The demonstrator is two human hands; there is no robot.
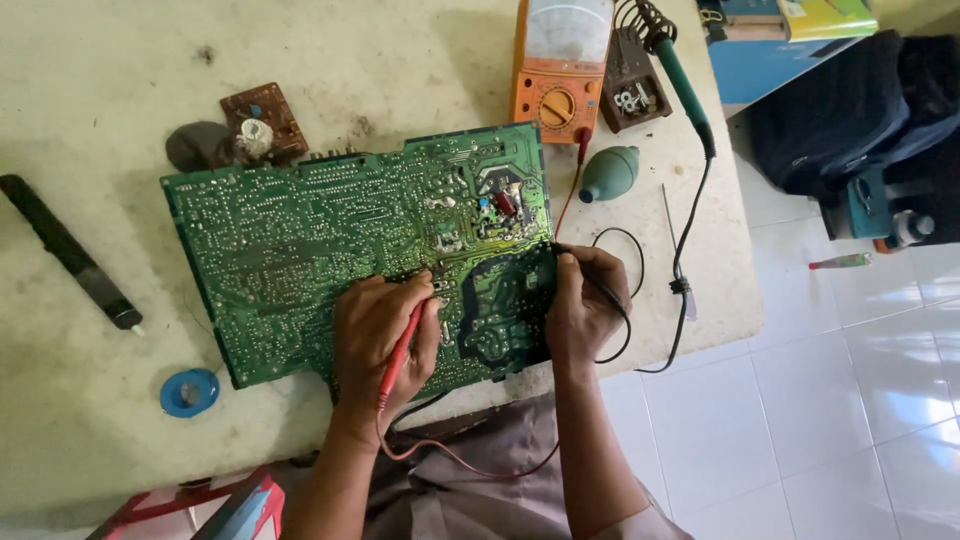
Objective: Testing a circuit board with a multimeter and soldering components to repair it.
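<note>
A large green circuit board [350, 250] lies solder side up at the centre of the frame on the pale surface [90, 80]. The left hand [380, 335] has its fingers closed round a red probe [402, 345], tip on the board; the right hand [583, 300] pinches a black probe [560, 250] at the board's right edge. The board looks stiff, light and fragile, best held by its edges. An orange multimeter [558, 70] sits at the top

On the far left of the table we see a small brown board [264, 117]; a black pen-shaped tool [68, 252] lies left. Nearer us sits a blue solder reel [189, 392], and far right a green blower bulb [609, 173].
</note>
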